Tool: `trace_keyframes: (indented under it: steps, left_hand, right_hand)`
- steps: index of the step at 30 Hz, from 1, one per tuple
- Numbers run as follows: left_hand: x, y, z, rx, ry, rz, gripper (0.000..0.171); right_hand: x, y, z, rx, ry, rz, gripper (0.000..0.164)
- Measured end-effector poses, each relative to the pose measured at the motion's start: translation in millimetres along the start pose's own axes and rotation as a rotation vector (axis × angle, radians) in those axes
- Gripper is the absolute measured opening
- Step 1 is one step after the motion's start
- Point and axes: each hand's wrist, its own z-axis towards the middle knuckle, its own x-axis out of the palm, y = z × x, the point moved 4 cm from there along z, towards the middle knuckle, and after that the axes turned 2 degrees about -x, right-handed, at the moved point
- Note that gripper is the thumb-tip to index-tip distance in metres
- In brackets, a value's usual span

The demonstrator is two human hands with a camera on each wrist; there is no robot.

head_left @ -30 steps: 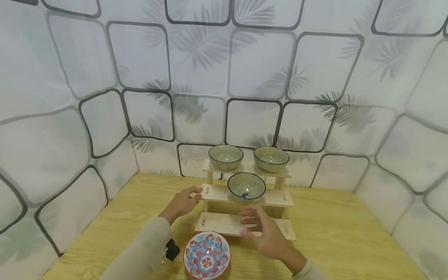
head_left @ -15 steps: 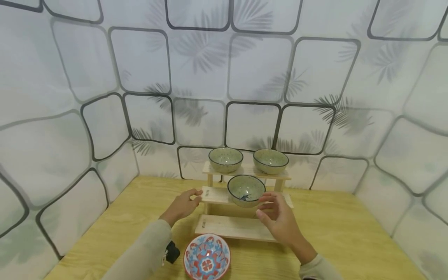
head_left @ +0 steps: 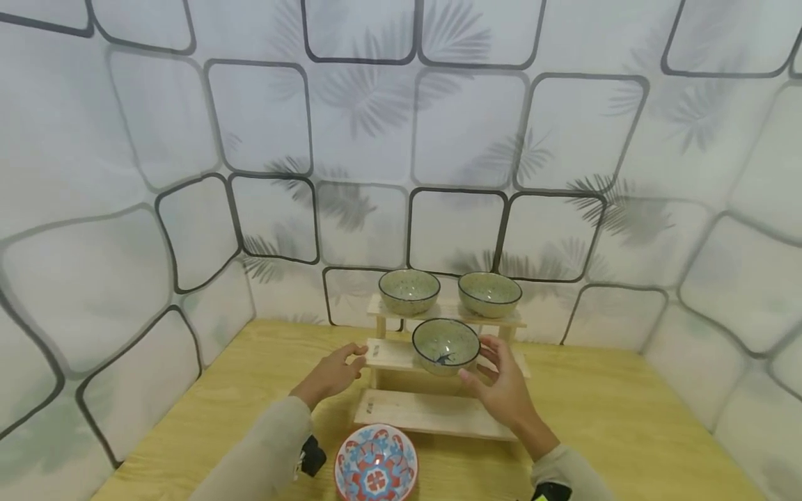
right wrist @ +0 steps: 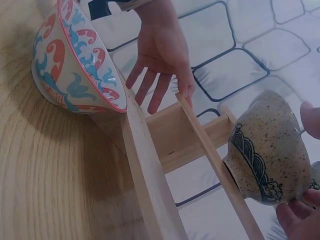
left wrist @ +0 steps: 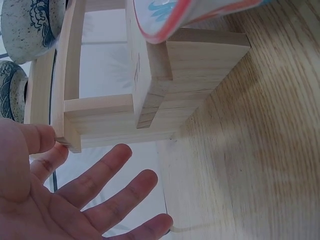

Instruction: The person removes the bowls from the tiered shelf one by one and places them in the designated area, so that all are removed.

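My left hand [head_left: 333, 374] pinches the left end of the middle shelf of a three-step wooden display rack [head_left: 432, 415], thumb and index finger at its corner, other fingers spread in the left wrist view. On that middle shelf stands a speckled grey-green bowl [head_left: 445, 346] with a dark rim. My right hand [head_left: 504, 384] holds this bowl at its right side, fingers behind and thumb in front. The right wrist view shows the bowl's foot at the shelf and a dark wave pattern on its outer wall.
Two matching speckled bowls, a left one [head_left: 409, 292] and a right one [head_left: 490, 295], stand on the top shelf. A red, blue and white patterned bowl [head_left: 376, 465] sits on the wood-grain table [head_left: 626, 417] before the rack. A patterned wall covering [head_left: 460, 125] rises behind.
My right hand has moved from before the lower shelf up and right to the middle bowl's side and taken hold of it. The left hand stays at the shelf end.
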Motion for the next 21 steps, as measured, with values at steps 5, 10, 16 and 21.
trace_keyframes:
  steps: [5, 10, 16, 21]
  left_hand:
    - [2.1, 1.1, -0.4, 0.005, 0.006, -0.005, 0.026]
    - [2.1, 3.8, 0.0, 0.001, 0.003, -0.011, 0.029]
    - [1.5, 5.2, 1.8, 0.014, 0.007, -0.01, 0.029]
    - [4.3, 10.3, 4.1, 0.014, 0.011, -0.017, 0.029]
  right_hand:
    - [6.8, -12.4, 4.2, 0.102, 0.015, 0.082, 0.069]
    - [13.0, -22.9, 6.4, 0.156, 0.043, 0.104, 0.072]
    - [16.0, -29.0, 7.2, 0.185, 0.028, 0.105, 0.065]
    - [15.6, -29.7, 7.9, 0.196, 0.013, 0.095, 0.057]
